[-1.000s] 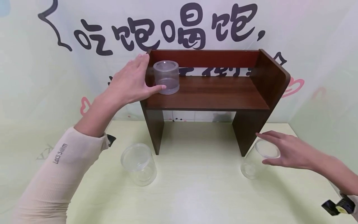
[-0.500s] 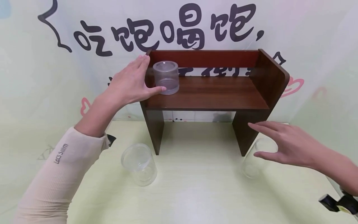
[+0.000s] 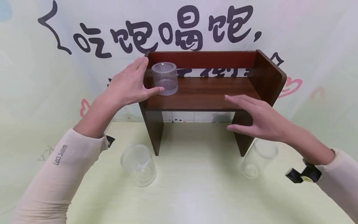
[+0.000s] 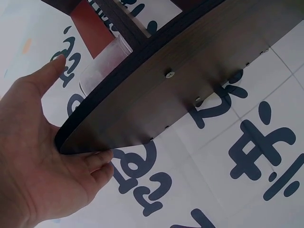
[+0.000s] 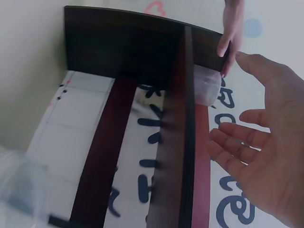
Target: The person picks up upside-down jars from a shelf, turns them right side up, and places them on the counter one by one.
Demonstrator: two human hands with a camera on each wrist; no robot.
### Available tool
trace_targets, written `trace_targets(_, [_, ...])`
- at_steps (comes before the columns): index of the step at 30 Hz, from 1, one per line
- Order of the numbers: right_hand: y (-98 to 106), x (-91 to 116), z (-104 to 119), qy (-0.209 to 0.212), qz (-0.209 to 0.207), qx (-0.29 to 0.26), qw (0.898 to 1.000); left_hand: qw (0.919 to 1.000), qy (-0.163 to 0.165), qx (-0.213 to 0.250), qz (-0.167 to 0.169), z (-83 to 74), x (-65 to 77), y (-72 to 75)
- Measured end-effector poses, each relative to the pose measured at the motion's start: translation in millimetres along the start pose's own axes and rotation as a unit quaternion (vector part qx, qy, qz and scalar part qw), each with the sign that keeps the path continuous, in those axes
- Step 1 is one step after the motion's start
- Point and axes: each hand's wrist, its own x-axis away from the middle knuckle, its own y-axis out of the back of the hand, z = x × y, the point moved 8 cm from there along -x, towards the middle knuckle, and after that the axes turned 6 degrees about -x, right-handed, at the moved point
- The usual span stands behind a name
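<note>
A person's right hand (image 3: 260,116) has swung left and farther from the near side since a second ago, leaving the right-hand jar for the front of a dark wood-grain desktop bookshelf (image 3: 215,93). At far left, the left hand (image 3: 127,82) straddles the front edge of the bookshelf's left side panel (image 4: 142,95), fingers bent against the outside, thumb spread on the inside; whether the thumb touches anything is unclear. Below, on the pale tabletop (image 3: 190,196), a clear plastic jar (image 3: 139,165) stands near the bookshelf's left leg. Above, a second clear jar (image 3: 165,79) stands at the left end of the upper shelf, beside the panel. To the right, the right hand hangs wide open, thumb and fingers apart, holding nothing. A third clear jar (image 3: 260,158) stands beside the right leg. By this frame, one jar appears shelved; two remain on the tabletop.
</note>
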Motion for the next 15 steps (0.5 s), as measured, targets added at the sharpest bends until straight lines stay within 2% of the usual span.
trace_targets(7, [-6.6,-44.1,-3.2,-0.021,-0.010,-0.033,0.999,1.0000,0.004,0.006,0.004,1.3,-0.3,-0.3])
trace_targets(15, [-23.4,-86.0,-20.1,-0.118,-0.007,-0.098,0.988,0.9997,0.009,0.016,0.017,2.1,0.2,-1.1])
